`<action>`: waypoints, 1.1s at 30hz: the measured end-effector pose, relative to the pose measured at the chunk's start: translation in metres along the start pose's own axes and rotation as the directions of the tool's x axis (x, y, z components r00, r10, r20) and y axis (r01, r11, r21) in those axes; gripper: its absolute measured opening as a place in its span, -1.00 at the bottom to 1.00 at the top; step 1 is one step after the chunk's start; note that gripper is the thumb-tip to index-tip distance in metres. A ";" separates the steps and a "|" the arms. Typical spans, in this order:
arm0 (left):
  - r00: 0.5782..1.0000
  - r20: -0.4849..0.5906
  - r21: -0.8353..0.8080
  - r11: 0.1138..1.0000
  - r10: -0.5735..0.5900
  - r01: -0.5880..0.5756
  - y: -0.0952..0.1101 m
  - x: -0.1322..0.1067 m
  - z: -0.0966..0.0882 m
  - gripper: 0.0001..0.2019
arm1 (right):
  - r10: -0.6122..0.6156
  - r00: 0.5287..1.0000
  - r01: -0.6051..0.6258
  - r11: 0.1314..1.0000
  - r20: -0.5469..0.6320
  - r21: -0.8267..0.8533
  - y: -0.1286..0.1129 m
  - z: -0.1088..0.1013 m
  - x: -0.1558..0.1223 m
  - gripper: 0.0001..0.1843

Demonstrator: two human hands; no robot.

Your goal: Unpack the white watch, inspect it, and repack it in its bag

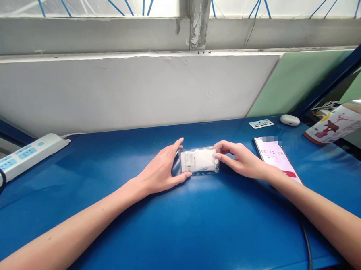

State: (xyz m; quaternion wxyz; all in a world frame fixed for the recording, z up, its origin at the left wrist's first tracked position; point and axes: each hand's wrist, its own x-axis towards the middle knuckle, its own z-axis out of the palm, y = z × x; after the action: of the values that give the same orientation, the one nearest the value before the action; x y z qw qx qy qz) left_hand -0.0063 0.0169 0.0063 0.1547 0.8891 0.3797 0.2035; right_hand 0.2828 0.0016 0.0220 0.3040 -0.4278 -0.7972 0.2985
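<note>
"In the head view, how is the clear packet (199, 160) held?"

"Its right end is pinched between thumb and forefinger of the right hand (241, 161); its left end is bracketed by the left hand (158, 171), thumb and fingers spread. It is presumably steadied so from both sides, over the blue table (179, 231)."

"And the phone (274, 154)?"

"It is laid screen up, right of the right fingers, perhaps so its timer can be read."

"The packet's look?"

"Glossy; white contents are seen inside, with a barcode and unreadably tiny print nearest the left fingers."
</note>
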 end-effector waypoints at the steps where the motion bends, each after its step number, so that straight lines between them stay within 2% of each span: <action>1: 1.000 -0.012 -0.017 1.000 0.004 -0.004 0.000 -0.001 0.000 -0.04 | 0.023 1.000 -0.023 0.999 0.005 0.032 0.000 0.001 0.000 -0.80; 3: 0.999 -0.028 -0.025 0.999 0.032 -0.032 0.000 -0.001 0.000 -0.05 | 0.048 0.999 -0.049 0.997 0.011 0.058 0.002 0.002 0.000 -0.70; 5: 0.997 -0.018 -0.015 0.997 0.069 -0.069 0.000 -0.001 0.000 -0.18 | 0.046 0.999 -0.046 0.999 0.009 0.019 0.006 0.004 0.000 -0.60; 8: 0.996 0.012 -0.010 0.996 0.091 -0.091 -0.002 0.001 0.000 -0.35 | 0.001 1.000 0.001 0.988 0.009 -0.156 0.010 0.006 0.000 -0.61; 11: 0.996 0.017 -0.011 0.996 0.092 -0.092 -0.004 0.003 0.000 -0.34 | -0.057 0.998 0.061 0.928 0.020 -0.367 0.012 0.005 -0.002 -0.58; 14: 0.996 0.030 0.006 0.996 0.089 -0.090 -0.004 0.003 0.000 -0.35 | -0.075 0.993 0.109 0.881 0.091 -0.461 0.010 0.001 -0.004 -0.48; 17: 0.995 0.054 0.032 0.996 0.086 -0.087 -0.001 0.003 -0.001 -0.38 | 0.005 0.977 0.095 0.885 0.212 -0.457 0.008 -0.004 -0.006 -0.28; 20: 0.994 0.069 0.052 0.995 0.085 -0.088 0.001 0.003 -0.003 -0.41 | 0.069 0.964 0.051 0.901 0.257 -0.431 0.008 -0.007 -0.007 -0.16; 25: 0.993 0.085 0.078 0.993 0.085 -0.091 0.003 0.003 -0.004 -0.42 | 0.054 0.969 0.048 0.915 0.239 -0.400 0.011 -0.006 -0.006 -0.16; 33: 0.993 0.105 0.094 0.993 0.061 -0.071 0.003 0.003 -0.005 -0.39 | 0.084 0.962 0.043 0.893 0.260 -0.448 0.007 -0.004 -0.006 -0.11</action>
State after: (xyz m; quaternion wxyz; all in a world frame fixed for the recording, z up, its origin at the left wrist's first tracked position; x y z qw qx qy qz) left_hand -0.0048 0.0179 0.0124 0.1235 0.9168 0.3514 0.1440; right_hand 0.2922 0.0008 0.0178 0.0811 -0.4497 -0.8740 0.1653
